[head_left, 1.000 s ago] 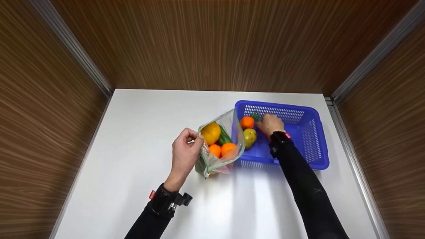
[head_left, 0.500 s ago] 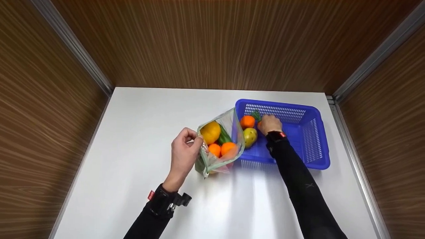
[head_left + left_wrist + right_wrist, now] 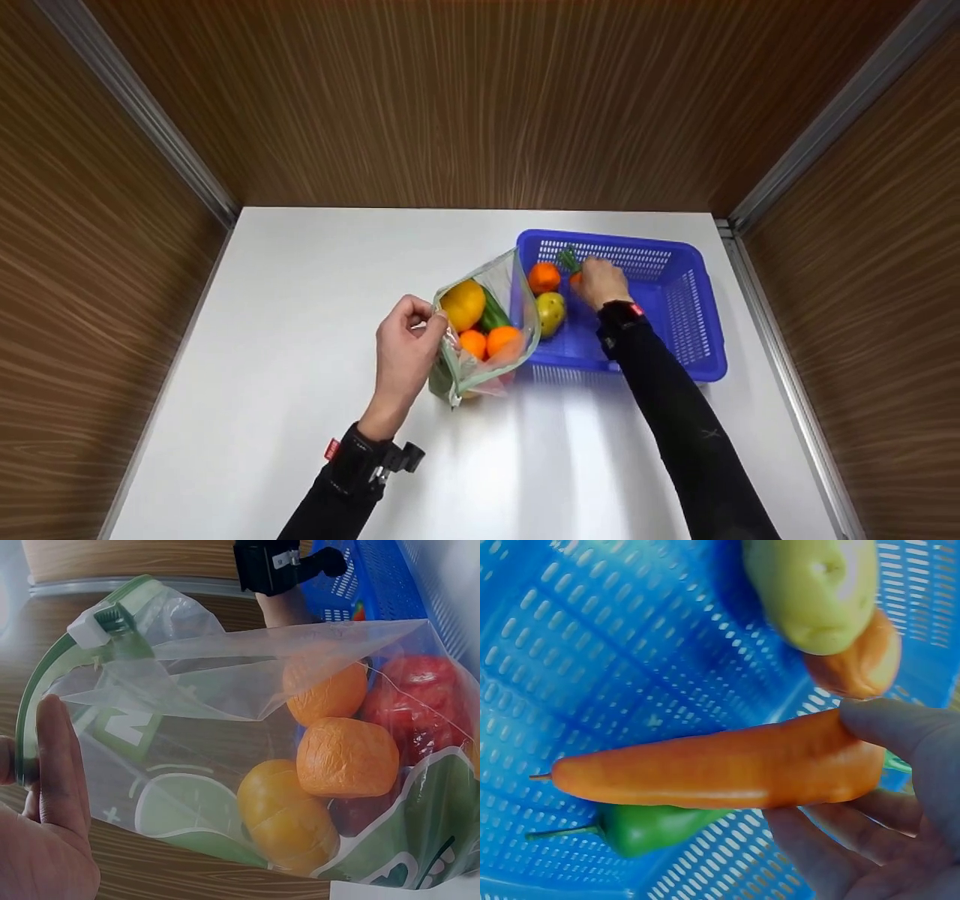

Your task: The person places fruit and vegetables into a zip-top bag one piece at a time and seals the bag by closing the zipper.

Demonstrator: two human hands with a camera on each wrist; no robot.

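Note:
My left hand point(image 3: 405, 349) pinches the green rim of a clear zip bag point(image 3: 480, 330) and holds its mouth open on the white table point(image 3: 300, 315). Inside the bag point(image 3: 247, 757) lie a yellow fruit point(image 3: 463, 304), a green vegetable point(image 3: 493, 313), two oranges point(image 3: 346, 756) and something red point(image 3: 420, 705). My right hand point(image 3: 600, 281) reaches into the blue basket point(image 3: 675, 300) and grips a carrot point(image 3: 720, 769) by its thick end, with its green top point(image 3: 570, 259) showing above the fingers. A green pepper point(image 3: 645, 829) lies under the carrot. An orange point(image 3: 543, 277) and a yellow-green potato point(image 3: 550, 312) sit beside my right hand.
Wooden walls point(image 3: 450, 97) close in the table at the back and on both sides, with metal strips point(image 3: 150, 127) in the corners. The basket stands at the right rear, touching the bag. Bare table surface stretches left and toward the front edge.
My right hand has shifted slightly toward the basket's far wall around the carrot. The view has tilted a little. My left hand keeps the same hold on the bag rim.

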